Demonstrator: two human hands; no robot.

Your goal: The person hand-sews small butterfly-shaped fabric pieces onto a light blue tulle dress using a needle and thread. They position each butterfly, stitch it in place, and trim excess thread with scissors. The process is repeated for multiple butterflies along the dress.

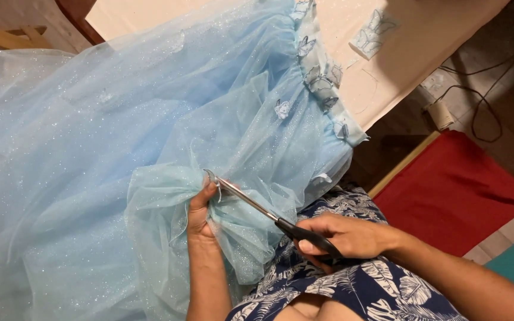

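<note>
The left hand point(200, 208) has its fingers point(209, 191) clenched on a gathered fold of pale blue glittery tulle point(90, 137), bunching it just below the scissor tips. The right hand point(343, 236) grasps the black handles of a pair of scissors point(269, 215), fingers closed around them. The slim metal blades run up and left from the right fingers and meet the fabric edge right at the left thumb. The tulle spreads wide, up and to the left of both hands. Small fabric butterflies point(319, 80) dot its gathered band, well above the fingers, where it lies on a cream worktop point(423, 35).
</note>
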